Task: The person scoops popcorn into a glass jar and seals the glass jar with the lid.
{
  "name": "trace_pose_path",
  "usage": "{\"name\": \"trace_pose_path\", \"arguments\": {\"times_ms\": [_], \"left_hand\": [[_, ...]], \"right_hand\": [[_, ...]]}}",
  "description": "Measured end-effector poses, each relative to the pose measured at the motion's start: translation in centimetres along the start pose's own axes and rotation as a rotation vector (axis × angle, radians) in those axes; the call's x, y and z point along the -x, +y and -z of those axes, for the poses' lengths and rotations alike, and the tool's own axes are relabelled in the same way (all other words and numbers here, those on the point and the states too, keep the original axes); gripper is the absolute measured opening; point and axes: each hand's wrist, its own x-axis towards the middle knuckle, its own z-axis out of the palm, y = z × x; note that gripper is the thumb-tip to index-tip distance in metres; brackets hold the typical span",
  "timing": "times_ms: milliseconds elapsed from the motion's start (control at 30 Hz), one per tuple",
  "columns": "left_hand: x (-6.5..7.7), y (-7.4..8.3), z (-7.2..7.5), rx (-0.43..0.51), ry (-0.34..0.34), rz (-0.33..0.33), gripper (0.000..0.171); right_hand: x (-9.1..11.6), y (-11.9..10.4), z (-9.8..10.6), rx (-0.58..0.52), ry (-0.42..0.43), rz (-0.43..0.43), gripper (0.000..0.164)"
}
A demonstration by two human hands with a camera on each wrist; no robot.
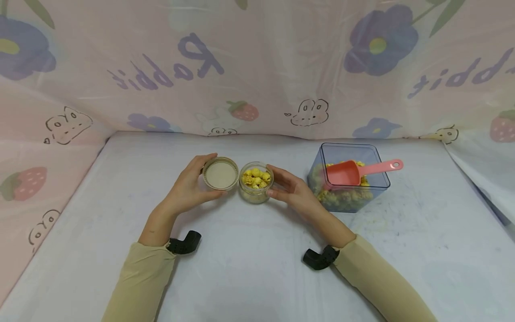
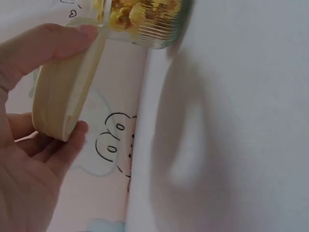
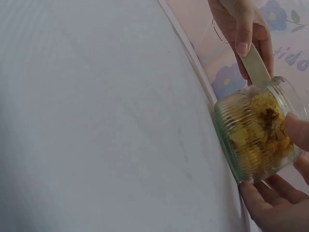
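My left hand (image 1: 188, 187) grips a round lid (image 1: 221, 174) by its rim, thumb on the near side and fingers on the far side. The lid's pale inner face shows in the head view; in the left wrist view its cream side wall is seen edge-on, raised above the table. Right beside it stands a ribbed glass jar (image 3: 256, 137), uncovered and filled with yellow popcorn (image 1: 256, 178). My right hand (image 1: 293, 187) holds the jar from its right side, with thumb and fingers around the glass.
To the right stands a clear bluish square container (image 1: 342, 203) of popcorn. A pink scoop (image 1: 348, 173) lies in its top, handle sticking out past the right rim. A white cloth (image 1: 249, 268) covers the table, with a printed curtain (image 1: 257, 67) behind.
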Motion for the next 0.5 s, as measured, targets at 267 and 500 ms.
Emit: {"name": "trace_pose_path", "arguments": {"times_ms": [267,500], "left_hand": [[-0.14,0.7,0.28,-0.031,-0.033,0.002,0.085],[-0.07,0.86,0.41,0.039,-0.02,0.008,0.087]], "right_hand": [[-0.06,-0.01,0.02,-0.009,0.002,-0.011,0.065],[0.03,-0.12,0.02,-0.013,-0.001,-0.008,0.065]]}}
